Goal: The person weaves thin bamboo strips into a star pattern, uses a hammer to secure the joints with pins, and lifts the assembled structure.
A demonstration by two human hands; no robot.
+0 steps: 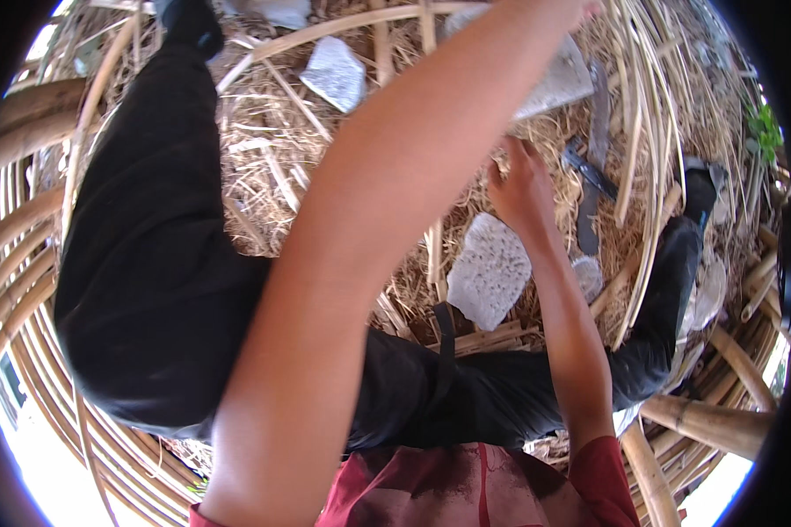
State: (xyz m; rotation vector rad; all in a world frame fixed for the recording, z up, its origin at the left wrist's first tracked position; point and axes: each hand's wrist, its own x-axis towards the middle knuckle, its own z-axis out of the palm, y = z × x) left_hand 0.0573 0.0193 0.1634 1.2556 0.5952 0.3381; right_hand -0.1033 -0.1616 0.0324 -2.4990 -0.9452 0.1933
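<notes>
A: What is held by the right hand [520,186]?

B: A thin pale strip [434,250] seems to be pinched between its fingers, just above the straw; the grip is partly hidden by the left forearm [369,255], so it cannot be called with certainty. The strip runs down from the hand toward the flat grey stone [489,270] lying on the straw [272,167].

A: And the left hand [580,10]?

B: It is raised to the top edge of the picture and cut off there. Whether it is closed on anything cannot be told.

A: What lies about them?

B: A long knife [592,167] is laid on the straw just right of the right hand, with bamboo strips [650,114] curving beside it. Two more grey stones [336,74] are seen farther off. Black trousers [149,255] and thick bamboo poles [703,422] frame the scene.

A: How is the strip best handled here?

B: Probably it should be kept taut and gripped near its end, so that it is not kinked or split, and the knife should be kept clear of the working fingers.
</notes>
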